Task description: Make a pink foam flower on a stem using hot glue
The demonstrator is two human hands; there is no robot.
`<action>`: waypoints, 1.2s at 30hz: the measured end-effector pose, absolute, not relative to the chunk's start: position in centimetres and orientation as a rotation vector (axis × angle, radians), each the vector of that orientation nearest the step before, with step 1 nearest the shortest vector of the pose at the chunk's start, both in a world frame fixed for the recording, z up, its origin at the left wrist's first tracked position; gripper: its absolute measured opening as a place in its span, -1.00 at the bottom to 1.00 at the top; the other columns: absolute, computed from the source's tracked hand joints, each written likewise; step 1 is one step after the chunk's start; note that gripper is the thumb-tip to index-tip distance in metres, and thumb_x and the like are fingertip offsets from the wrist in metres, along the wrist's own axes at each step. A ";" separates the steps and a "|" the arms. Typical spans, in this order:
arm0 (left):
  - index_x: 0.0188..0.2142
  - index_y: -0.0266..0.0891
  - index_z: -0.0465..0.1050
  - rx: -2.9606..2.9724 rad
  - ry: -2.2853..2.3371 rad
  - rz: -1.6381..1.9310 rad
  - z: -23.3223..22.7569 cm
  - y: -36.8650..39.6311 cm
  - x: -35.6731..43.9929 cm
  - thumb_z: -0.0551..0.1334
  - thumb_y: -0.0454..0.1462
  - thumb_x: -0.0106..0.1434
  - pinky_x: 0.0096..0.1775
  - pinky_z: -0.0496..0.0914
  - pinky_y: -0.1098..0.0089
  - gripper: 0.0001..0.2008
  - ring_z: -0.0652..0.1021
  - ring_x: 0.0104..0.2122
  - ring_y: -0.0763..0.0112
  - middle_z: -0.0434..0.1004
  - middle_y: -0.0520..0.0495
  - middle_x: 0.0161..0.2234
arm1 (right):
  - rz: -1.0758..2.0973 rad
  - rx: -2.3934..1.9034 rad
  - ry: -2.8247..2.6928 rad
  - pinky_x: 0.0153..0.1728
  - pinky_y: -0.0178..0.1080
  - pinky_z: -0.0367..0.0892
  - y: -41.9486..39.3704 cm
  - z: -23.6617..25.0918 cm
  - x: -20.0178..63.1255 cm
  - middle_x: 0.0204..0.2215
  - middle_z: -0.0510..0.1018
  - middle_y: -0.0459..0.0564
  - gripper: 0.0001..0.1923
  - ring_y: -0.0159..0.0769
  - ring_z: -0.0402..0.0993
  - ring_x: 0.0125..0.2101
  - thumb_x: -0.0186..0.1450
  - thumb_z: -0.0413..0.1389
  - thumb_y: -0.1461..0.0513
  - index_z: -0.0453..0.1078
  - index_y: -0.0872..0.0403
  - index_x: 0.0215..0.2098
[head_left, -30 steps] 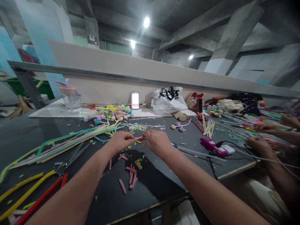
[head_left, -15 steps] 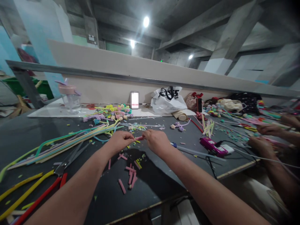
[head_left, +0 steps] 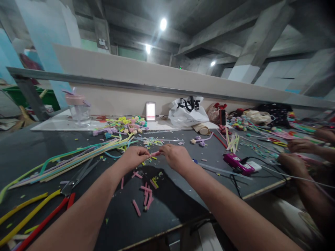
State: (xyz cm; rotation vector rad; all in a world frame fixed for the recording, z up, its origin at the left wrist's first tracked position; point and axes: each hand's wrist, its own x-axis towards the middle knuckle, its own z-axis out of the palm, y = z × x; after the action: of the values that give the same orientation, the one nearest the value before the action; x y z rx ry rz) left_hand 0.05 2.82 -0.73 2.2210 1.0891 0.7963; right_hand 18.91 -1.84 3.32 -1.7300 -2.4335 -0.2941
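Observation:
Between my two hands, over the middle of the table, is a short pink pipe cleaner piece point(head_left: 155, 153). My right hand point(head_left: 176, 157) is closed round its right end. My left hand point(head_left: 135, 157) pinches at its left end, thumb and fingertips together; what lies inside that pinch is too small to make out fully. Several loose pink pieces point(head_left: 146, 197) lie on the dark table below my hands, with small yellow pieces point(head_left: 155, 182) beside them. Large scissors point(head_left: 68, 187) with red and yellow handles rest open under my left forearm.
Long pastel pipe cleaners point(head_left: 78, 160) lie at left, before a heap of coloured pieces point(head_left: 125, 124). A bottle point(head_left: 79, 111), a phone point(head_left: 150, 111) and a white bag point(head_left: 187, 113) stand behind. A purple power bank point(head_left: 238, 164) with cables lies at right, near another person's hands point(head_left: 293, 160).
My hands stay almost in place at the pink piece, with only a slight shift of my right hand and forearm. The other person's hands at right have moved slightly.

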 end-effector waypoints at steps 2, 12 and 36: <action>-0.47 -0.26 0.52 2.211 1.093 0.802 -0.7 2.8 0.0 0.11 -0.17 0.08 -0.53 0.13 0.51 -0.74 0.34 -0.53 0.45 0.39 0.05 -0.59 | -0.269 -1.738 -2.377 -0.24 -0.35 0.23 -1.8 3.4 19.3 -0.15 0.52 -0.03 -0.75 -0.31 0.44 -0.17 0.31 -0.09 0.21 0.35 -0.03 -0.11; -0.45 -0.26 0.52 2.155 1.067 0.805 -0.9 2.9 -0.1 0.13 -0.10 0.08 -0.50 0.15 0.48 -0.71 0.36 -0.54 0.44 0.39 0.07 -0.60 | -0.187 -1.764 -2.186 -0.23 -0.38 0.24 -2.1 2.2 19.3 -0.17 0.54 -0.06 -0.73 -0.34 0.44 -0.19 0.31 -0.09 0.25 0.38 -0.03 -0.12; -0.51 -0.27 0.28 1.614 0.947 0.746 -1.0 2.9 -0.5 0.15 0.01 0.05 -0.66 -0.05 0.54 -0.64 0.10 -0.73 0.63 0.19 0.15 -0.68 | 0.055 -1.483 -2.045 -0.25 -0.29 0.33 -5.8 -2.4 18.5 -0.28 0.58 -0.02 -0.75 -0.28 0.50 -0.27 0.22 -0.05 0.35 0.42 0.04 -0.23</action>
State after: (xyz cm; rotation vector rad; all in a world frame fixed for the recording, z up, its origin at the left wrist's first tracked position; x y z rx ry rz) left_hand -0.52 2.93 -1.04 1.6138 0.9474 0.7461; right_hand 18.45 -5.76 -2.43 -1.4832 -2.0450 0.0551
